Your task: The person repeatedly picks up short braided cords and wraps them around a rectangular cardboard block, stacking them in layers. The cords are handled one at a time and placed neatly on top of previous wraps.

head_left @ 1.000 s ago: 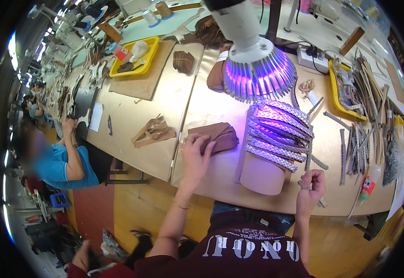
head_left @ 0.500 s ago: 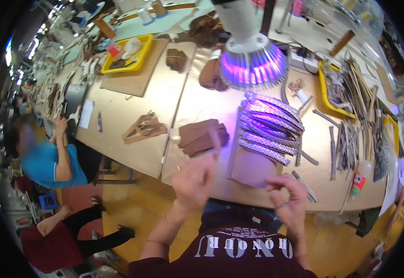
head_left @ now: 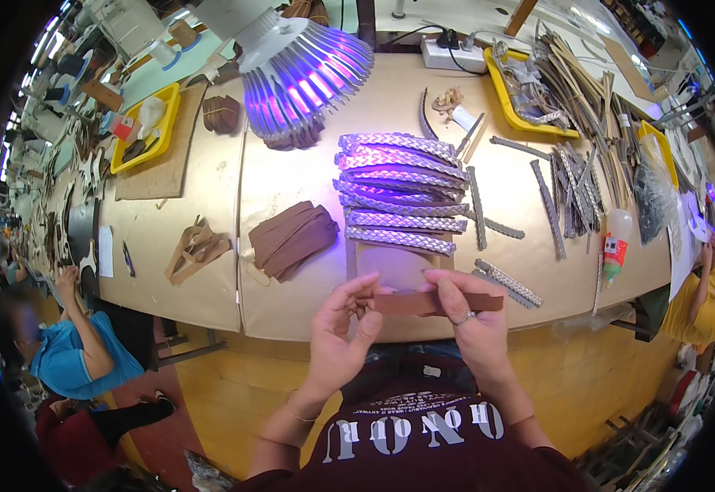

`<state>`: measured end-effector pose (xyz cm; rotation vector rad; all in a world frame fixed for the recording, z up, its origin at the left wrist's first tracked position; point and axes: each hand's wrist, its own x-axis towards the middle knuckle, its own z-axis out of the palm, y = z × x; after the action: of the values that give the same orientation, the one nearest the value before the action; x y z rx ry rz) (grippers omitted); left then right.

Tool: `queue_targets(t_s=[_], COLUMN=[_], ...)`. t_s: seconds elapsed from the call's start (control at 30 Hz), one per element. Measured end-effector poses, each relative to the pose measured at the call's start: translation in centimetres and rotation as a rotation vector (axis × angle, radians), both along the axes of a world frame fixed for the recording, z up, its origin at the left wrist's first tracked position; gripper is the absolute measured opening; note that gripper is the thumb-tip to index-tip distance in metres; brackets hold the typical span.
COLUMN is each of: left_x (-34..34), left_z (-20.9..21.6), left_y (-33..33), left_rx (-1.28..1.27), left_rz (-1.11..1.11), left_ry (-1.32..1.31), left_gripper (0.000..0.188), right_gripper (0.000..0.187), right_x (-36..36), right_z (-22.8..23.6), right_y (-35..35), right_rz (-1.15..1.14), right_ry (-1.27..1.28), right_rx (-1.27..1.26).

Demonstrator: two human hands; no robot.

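Observation:
A flat brown strip [head_left: 406, 303] stretches between my two hands, just above the table's front edge. My left hand [head_left: 341, 328] pinches its left end with the fingertips. My right hand [head_left: 474, 324], with a ring on one finger, grips it from the right, the thumb lying over the strip and its free end sticking out past the hand. Just beyond lies a board [head_left: 378, 261] carrying several braided strips [head_left: 402, 220] in a row, lit purple by the lamp [head_left: 308, 70]. A stack of brown strips [head_left: 293, 238] rests left of the board.
Tan strips [head_left: 197, 252] and a pen [head_left: 128, 258] lie farther left. Yellow trays [head_left: 150, 156] stand at the far left and far right. Short braided pieces [head_left: 575, 189], a glue bottle [head_left: 616, 246] and scissors [head_left: 470, 138] are on the right. A person in blue [head_left: 86, 353] works at the left.
A brown strip is now held level between both hands. My left hand came right and down, away from near the brown stack. The view has shifted right.

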<state>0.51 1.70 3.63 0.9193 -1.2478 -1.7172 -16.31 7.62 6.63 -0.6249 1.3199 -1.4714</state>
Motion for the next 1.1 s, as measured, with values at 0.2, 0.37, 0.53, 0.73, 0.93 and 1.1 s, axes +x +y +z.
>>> queue_targets(t_s=[0.2, 0.37, 0.53, 0.73, 0.93, 1.1], left_x=[0.5, 0.5, -0.1, -0.3, -0.3, -1.7], left_z=[-0.8, -2.1, -3.6, -4.1, -3.9, -3.9], left_y=[-0.9, -1.6, -1.4, -1.2, -1.7, -1.0], left_rx=[0.102, 0.047, 0.108, 0.104, 0.218, 0.156], left_rz=[0.14, 0.169, 0.17, 0.221, 0.282, 0.27], left_ry=[-0.051, -0.149, -0.123, -0.042, 0.08, -0.05], left_gripper=[0.009, 0.005, 0.006, 0.007, 0.008, 0.007], right_gripper=[0.027, 0.021, 0.018, 0.016, 0.017, 0.018], right_x=[0.9, -1.4, -1.0, -1.3, -0.3, -1.0], right_z=[-2.1, -2.8, -4.4, -5.1, -4.8, -6.5], right_y=[-0.9, 0.7, 0.8, 0.9, 0.1, 0.3], right_rz=[-0.076, -0.054, -0.172, -0.184, -0.231, -0.164], right_ry=[0.084, 0.121, 0.27, 0.366, 0.22, 0.351], right_rx=[-0.151, 0.006, -0.014, -0.024, -0.168, 0.012])
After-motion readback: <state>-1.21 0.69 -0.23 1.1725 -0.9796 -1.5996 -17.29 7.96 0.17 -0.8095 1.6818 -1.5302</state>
